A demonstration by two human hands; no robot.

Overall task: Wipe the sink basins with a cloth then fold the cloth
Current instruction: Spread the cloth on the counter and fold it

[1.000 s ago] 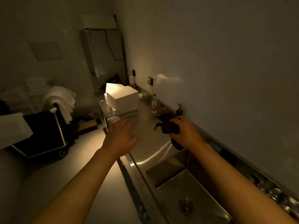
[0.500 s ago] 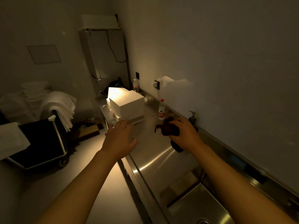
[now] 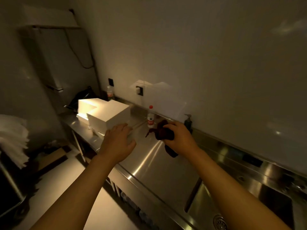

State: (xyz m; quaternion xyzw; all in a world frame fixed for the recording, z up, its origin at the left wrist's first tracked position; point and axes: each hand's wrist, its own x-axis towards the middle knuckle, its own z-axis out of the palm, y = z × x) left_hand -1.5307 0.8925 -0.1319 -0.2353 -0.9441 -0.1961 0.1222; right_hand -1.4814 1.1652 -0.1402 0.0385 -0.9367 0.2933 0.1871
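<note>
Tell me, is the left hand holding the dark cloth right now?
No, the right hand grips the dark cloth, while the left hand is open over the steel counter.

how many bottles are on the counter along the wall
3. A red-capped bottle stands just left of the cloth; a dark pump bottle stands behind the right hand; a clear bottle sits in the far corner behind the white boxes. Others may be hidden.

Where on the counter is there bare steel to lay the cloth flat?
Bare steel lies between the left hand, the cloth and the sink basin. Crowded beyond: white boxes, red-capped bottle, soap dispenser.
</note>
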